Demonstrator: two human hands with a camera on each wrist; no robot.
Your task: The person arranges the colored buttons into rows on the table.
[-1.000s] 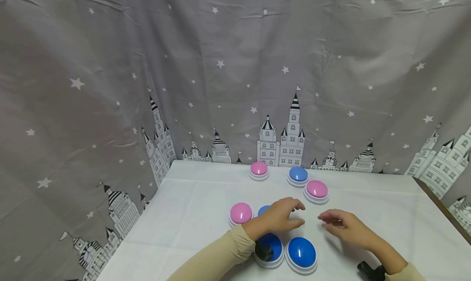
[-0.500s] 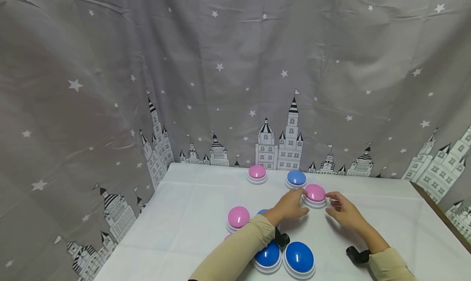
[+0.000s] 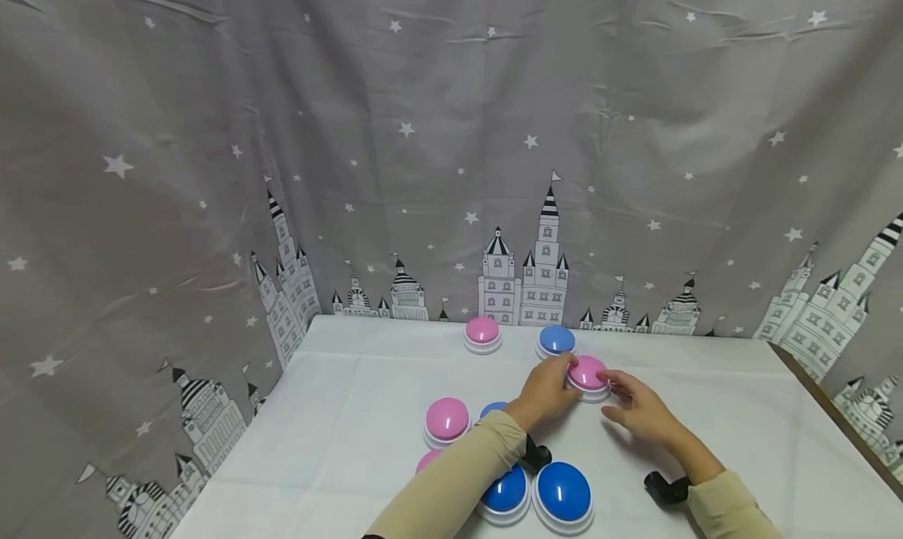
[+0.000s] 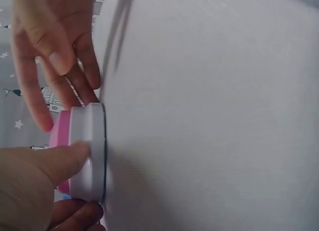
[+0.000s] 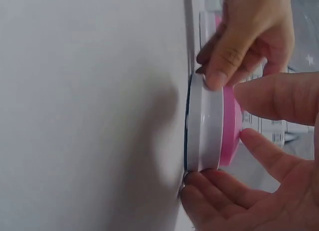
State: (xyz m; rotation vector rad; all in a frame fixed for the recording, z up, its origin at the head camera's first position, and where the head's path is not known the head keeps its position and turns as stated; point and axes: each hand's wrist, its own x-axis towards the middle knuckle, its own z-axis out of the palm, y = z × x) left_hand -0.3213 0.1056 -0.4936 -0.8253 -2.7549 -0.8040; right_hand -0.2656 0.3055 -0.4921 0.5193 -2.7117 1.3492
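Observation:
A pink push button (image 3: 588, 373) with a white round base stands toward the back right of the table. My left hand (image 3: 549, 390) grips its base from the left; in the left wrist view the thumb presses the white side (image 4: 79, 151) and fingers lie behind it. From the right comes my right hand (image 3: 638, 408), its fingertips at the base and dome (image 5: 230, 126). In the right wrist view, its thumb overlaps the dome and its fingers extend along the base. Right behind this button sits a light blue button (image 3: 556, 339).
Another pink button (image 3: 482, 331) stands at the back edge. Nearer are a pink button (image 3: 447, 420) and two dark blue buttons (image 3: 564, 492), while my left sleeve partly covers others. A white cloth (image 3: 353, 414) covers the table, before a grey castle-print curtain (image 3: 451, 132).
Both hands have moved away from me to the pink button. The left now grips its base, and the right has come up to its other side. The view has shifted slightly right.

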